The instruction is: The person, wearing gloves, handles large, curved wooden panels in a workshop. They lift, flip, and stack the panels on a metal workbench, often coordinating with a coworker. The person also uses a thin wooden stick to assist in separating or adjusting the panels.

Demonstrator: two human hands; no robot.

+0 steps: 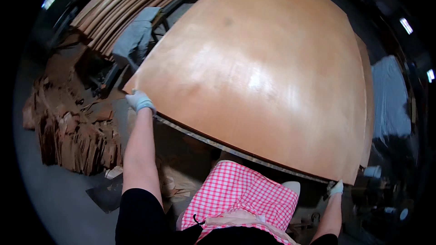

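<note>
Site type: workshop. Indicators: one large sheet (254, 81), stacked boards (125, 8), a pile of ragged scraps (70, 129), grey floor (75, 199), strip lights (406, 26).

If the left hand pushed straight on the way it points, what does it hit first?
The large tan sheet: the left hand is already at its near-left corner. What comes beyond that edge is uncertain, as depth is hard to judge here.

A grey floor (63, 195) spreads dimly — white lights (406, 26) glow upper right.
</note>
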